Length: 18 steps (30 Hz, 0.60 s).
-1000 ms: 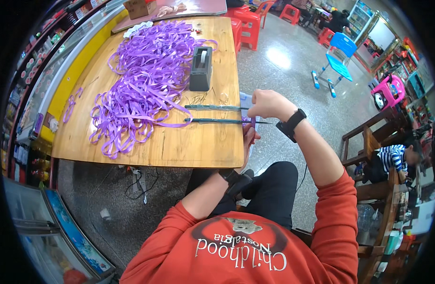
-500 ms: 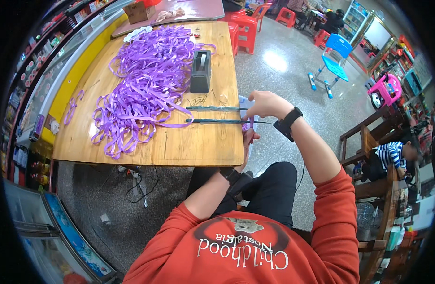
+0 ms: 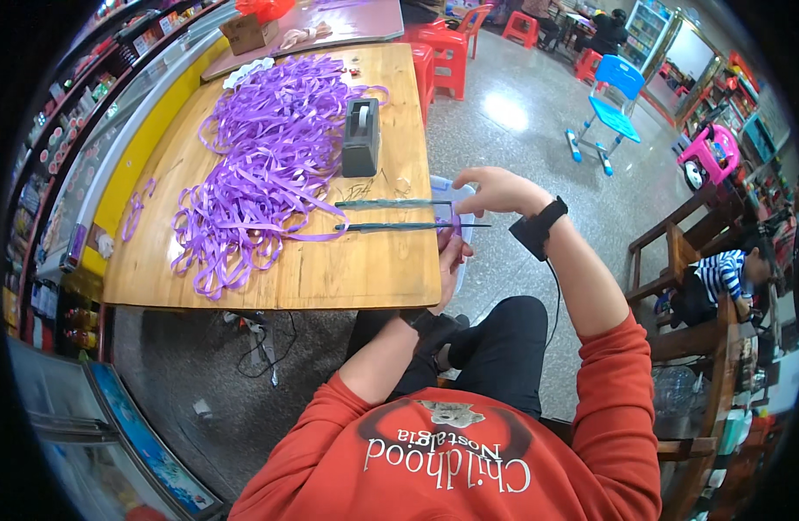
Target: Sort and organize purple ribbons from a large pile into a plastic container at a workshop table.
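Nearest is the person's red sweatshirt, both sleeves pushed up, probably to keep cuffs clear of the work. The left hand is below the table edge, its fingers bent up against the purple ribbon at the rods; whether they pinch it, I cannot tell. The right hand comes over from the other side, partly open, thumb and forefinger apart, with nothing clearly between them.

Two slim dark rods, the near rod and the far rod, lie side by side and jut past the wooden table, likely so that both hands can get around their ends. Under that overhang is a translucent tub, perhaps to catch finished pieces.

Farther left, the tangled ribbon pile sends a strand to the rods, presumably as its supply. A black tape dispenser stands beyond the rods. Well past the table is a blue chair.
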Each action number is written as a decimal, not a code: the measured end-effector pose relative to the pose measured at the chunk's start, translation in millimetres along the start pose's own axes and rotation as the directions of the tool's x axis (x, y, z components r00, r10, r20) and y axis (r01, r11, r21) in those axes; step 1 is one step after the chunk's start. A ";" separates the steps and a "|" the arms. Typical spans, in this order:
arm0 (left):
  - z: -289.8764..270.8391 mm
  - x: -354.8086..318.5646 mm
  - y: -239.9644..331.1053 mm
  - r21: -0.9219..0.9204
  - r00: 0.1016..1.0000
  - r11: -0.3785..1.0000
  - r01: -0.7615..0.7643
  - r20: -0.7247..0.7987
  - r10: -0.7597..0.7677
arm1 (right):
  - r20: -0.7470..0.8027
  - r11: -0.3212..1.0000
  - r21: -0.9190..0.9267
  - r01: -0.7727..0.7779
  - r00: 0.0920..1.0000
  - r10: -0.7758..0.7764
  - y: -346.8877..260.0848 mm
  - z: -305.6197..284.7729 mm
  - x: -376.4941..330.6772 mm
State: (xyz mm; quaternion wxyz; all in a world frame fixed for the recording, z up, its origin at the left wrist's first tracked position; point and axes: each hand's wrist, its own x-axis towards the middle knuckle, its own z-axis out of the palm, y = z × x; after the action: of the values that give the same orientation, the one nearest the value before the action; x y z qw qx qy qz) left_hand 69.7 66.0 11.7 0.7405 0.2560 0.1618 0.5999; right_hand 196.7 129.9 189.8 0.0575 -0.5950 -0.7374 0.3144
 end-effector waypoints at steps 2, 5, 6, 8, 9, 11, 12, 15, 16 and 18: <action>-4.1 1.3 2.3 -0.007 1.000 1.000 0.018 -0.013 -0.018 | 0.011 0.998 0.064 0.001 1.000 -0.002 3.4 -0.7 -2.4; -4.5 1.3 4.2 0.008 0.998 0.999 0.051 -0.032 -0.051 | -0.037 0.997 0.068 0.038 0.999 -0.035 15.4 3.9 -0.1; -5.6 1.3 4.4 0.030 0.997 0.998 0.063 -0.043 -0.061 | -0.038 0.997 0.073 0.039 0.999 -0.036 16.2 5.4 0.0; -7.1 2.1 4.5 0.001 0.997 0.997 0.081 -0.021 -0.081 | -0.123 0.998 0.010 0.058 0.991 -0.056 17.8 9.5 -1.0; -8.9 2.3 4.7 -0.031 0.995 0.995 0.095 0.000 -0.095 | -0.124 0.998 0.013 0.062 0.991 -0.059 16.3 11.5 -1.6; -11.2 2.4 3.6 -0.067 0.995 0.993 0.100 -0.012 -0.101 | -0.196 0.995 -0.085 0.057 0.978 -0.073 13.2 15.4 -4.3; -10.2 2.6 2.5 -0.109 0.994 0.988 0.107 -0.019 -0.109 | -0.198 0.995 -0.084 0.058 0.977 -0.074 14.6 17.2 -6.9; -9.2 2.5 0.7 -0.154 0.997 0.985 0.076 0.032 -0.071 | -0.273 0.998 -0.043 0.046 0.960 -0.056 16.4 24.6 -17.0; -9.9 2.6 1.1 -0.150 0.997 0.986 0.074 0.031 -0.071 | -0.333 0.996 -0.060 0.062 0.939 -0.079 13.5 26.7 -22.3; -10.1 3.1 4.6 -0.090 0.996 0.993 0.081 0.037 -0.077 | -0.395 0.994 -0.074 0.080 0.913 -0.103 16.1 31.2 -28.0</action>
State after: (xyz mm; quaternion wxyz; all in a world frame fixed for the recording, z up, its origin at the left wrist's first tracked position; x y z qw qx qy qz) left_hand 61.3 71.6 6.3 0.7772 0.2255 0.1317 0.5725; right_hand 203.9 93.6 164.5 0.2039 -0.6129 -0.7458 0.1629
